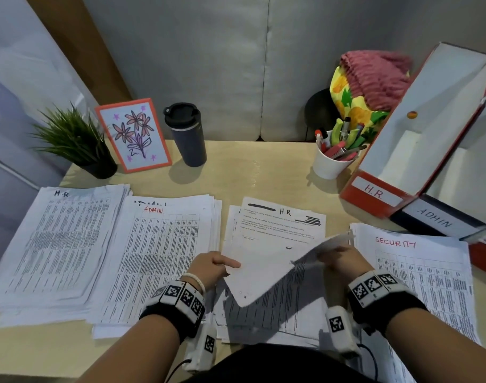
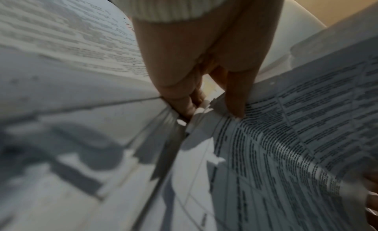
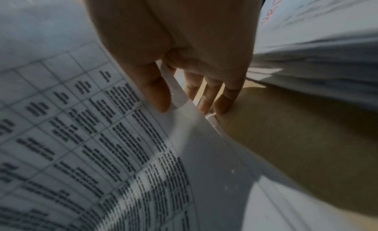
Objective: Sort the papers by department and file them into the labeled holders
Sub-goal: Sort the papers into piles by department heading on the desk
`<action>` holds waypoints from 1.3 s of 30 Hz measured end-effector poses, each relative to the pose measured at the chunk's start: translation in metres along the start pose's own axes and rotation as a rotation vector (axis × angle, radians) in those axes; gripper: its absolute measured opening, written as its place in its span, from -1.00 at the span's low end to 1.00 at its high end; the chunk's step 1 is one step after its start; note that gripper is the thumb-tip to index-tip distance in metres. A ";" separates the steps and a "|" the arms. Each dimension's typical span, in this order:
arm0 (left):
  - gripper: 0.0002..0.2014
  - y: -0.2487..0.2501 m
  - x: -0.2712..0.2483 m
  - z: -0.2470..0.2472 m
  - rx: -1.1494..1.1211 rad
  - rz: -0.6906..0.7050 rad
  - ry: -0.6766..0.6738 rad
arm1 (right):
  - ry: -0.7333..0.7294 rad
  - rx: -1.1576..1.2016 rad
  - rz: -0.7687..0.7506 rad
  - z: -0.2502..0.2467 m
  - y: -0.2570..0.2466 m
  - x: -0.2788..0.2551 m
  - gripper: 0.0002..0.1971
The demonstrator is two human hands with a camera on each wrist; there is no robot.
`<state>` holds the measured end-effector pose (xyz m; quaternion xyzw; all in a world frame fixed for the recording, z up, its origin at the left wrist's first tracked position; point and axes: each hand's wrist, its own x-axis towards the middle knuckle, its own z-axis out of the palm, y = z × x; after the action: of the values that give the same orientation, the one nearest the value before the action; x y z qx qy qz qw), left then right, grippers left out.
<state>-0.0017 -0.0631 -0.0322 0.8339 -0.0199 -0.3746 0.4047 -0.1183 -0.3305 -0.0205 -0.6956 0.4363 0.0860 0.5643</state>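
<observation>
Both hands hold one sheet (image 1: 264, 275) lifted over the middle pile (image 1: 275, 228), whose top page reads H.R. The sheet's blank back faces up and its printed table (image 3: 102, 137) faces down. My left hand (image 1: 225, 268) pinches the sheet's left edge, thumb (image 2: 235, 103) on the printed side. My right hand (image 1: 335, 255) pinches the right corner, thumb (image 3: 157, 97) on the print and fingers (image 3: 210, 98) behind. Sorted piles lie flat: H.R. (image 1: 59, 239) at left, ADMIN (image 1: 158, 258) beside it, SECURITY (image 1: 418, 272) at right. The labeled holders H.R. (image 1: 374, 192) and ADMIN (image 1: 435, 217) stand at the right, with a third red one (image 1: 485, 258) partly cut off.
Along the back of the desk stand a potted plant (image 1: 78, 142), a framed flower drawing (image 1: 134, 134), a dark tumbler (image 1: 186, 134) and a white cup of pens (image 1: 335, 156). A colourful bag with a pink hat (image 1: 371, 84) sits behind the cup. Bare desk (image 1: 264, 172) lies past the middle pile.
</observation>
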 end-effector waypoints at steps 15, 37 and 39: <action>-0.71 0.013 0.001 0.006 -0.107 -0.085 0.097 | 0.086 0.183 0.008 0.004 0.018 -0.017 -0.76; -0.77 0.021 -0.003 0.012 0.105 -0.033 -0.056 | 0.071 -0.004 0.137 0.013 0.021 0.000 -0.85; -0.70 0.018 -0.003 0.011 0.053 -0.022 -0.066 | 0.056 -0.019 0.138 0.011 0.019 -0.002 -0.79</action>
<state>-0.0064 -0.0811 -0.0221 0.8317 -0.0342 -0.4057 0.3775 -0.1291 -0.3197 -0.0368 -0.6712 0.4980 0.1094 0.5380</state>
